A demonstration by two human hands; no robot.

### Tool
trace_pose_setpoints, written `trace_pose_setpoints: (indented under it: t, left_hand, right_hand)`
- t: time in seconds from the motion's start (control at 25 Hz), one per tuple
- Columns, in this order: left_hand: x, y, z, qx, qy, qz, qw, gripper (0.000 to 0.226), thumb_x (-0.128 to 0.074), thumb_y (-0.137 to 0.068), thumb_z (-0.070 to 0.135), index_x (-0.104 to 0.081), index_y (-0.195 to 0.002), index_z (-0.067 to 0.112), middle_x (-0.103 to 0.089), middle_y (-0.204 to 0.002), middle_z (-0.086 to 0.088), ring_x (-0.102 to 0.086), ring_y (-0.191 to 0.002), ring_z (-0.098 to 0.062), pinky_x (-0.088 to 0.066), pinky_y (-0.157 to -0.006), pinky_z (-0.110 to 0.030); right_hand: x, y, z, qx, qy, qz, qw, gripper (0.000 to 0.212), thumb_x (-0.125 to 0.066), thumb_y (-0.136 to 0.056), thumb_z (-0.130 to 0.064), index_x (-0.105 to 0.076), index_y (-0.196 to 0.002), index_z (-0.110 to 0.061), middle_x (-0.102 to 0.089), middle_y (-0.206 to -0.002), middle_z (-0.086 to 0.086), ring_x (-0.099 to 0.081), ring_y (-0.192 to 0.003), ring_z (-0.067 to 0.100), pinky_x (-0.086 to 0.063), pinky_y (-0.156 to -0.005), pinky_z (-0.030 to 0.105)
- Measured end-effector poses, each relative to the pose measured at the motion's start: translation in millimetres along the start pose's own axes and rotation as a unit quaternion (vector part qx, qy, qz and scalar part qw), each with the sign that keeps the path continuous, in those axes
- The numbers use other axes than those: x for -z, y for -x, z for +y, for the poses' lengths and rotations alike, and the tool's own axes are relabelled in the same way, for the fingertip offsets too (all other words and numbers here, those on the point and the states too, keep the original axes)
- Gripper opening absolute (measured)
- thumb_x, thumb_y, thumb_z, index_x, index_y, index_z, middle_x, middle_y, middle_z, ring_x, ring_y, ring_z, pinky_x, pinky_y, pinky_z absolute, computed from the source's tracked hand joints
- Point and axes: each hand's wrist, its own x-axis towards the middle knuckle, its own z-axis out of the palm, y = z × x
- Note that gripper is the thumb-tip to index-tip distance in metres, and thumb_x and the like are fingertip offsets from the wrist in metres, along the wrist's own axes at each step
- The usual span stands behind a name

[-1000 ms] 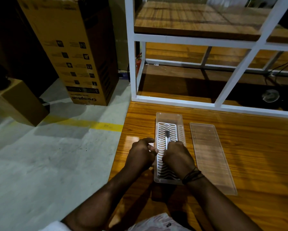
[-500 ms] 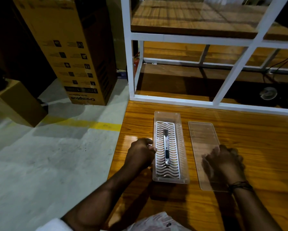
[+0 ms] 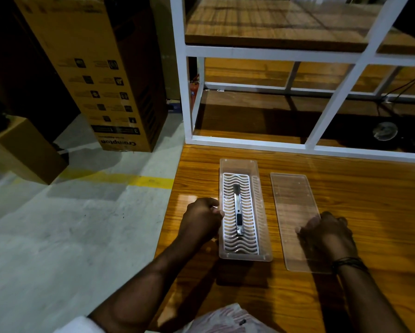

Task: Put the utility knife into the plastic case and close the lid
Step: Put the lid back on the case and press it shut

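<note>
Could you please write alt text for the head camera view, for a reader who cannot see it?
A utility knife lies on the white grid inside an open clear plastic case on a wooden table. The left hand rests against the case's left side; the right hand rests on the lid lying flat beside it.

Silver-and-black utility knife (image 3: pixel 238 213), white wavy-slotted insert (image 3: pixel 250 212), clear case (image 3: pixel 264 236), clear lid (image 3: pixel 295 207), glossy orange-brown wood-grain table (image 3: pixel 369 200)

You see a wooden counter (image 3: pixel 345 296) with a white metal shelf frame (image 3: pixel 249 54) behind it. On the grey floor (image 3: pixel 57 236) a yellow line (image 3: pixel 151 181) runs, and 2 cardboard boxes stand there: a tall one (image 3: pixel 100 75) and a small one (image 3: pixel 26 150).
</note>
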Motion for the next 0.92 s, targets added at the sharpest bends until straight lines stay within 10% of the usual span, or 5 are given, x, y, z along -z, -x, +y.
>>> trace_pose_setpoints:
  t: [0.28, 0.6, 0.92]
  left_hand:
    - [0.4, -1.6, -1.7, -0.009, 0.005, -0.011, 1.000, 0.024, -0.064, -0.093, 0.019, -0.076, -0.114, 0.019, -0.080, -0.101, -0.004, -0.078, -0.072, -0.018, -0.067, -0.067, -0.043]
    - [0.4, -2.9, -2.4, -0.003, 0.014, -0.024, 1.000, 0.028, -0.063, -0.091, 0.019, -0.075, -0.117, 0.018, -0.079, -0.101, -0.005, -0.079, -0.070, -0.019, -0.067, -0.063, -0.044]
    - [0.7, -2.3, -4.2, -0.016, 0.011, -0.017, 1.000, 0.025, -0.066, -0.095, 0.019, -0.074, -0.118, 0.017, -0.079, -0.103, -0.005, -0.078, -0.073, -0.018, -0.068, -0.064, -0.041]
  right_hand:
    - [-17.5, -32.2, 20.0, 0.002, -0.042, 0.026, 0.999, 0.026, -0.068, -0.076, -0.040, -0.065, -0.084, -0.016, -0.066, -0.097, 0.019, -0.067, -0.072, 0.035, -0.063, -0.066, 0.045]
    - [-0.4, 1.8, -9.3, -0.039, 0.034, -0.042, 0.998, 0.076, -0.083, -0.064, -0.062, -0.053, -0.115, -0.014, -0.044, -0.132, 0.021, -0.048, -0.120, 0.041, -0.047, -0.085, 0.044]
    - [6.3, 9.0, -9.8, 0.023, -0.024, -0.052, 0.998, 0.067, -0.092, -0.060, -0.045, -0.063, -0.110, -0.012, -0.070, -0.104, 0.014, -0.067, -0.088, 0.032, -0.058, -0.074, 0.042]
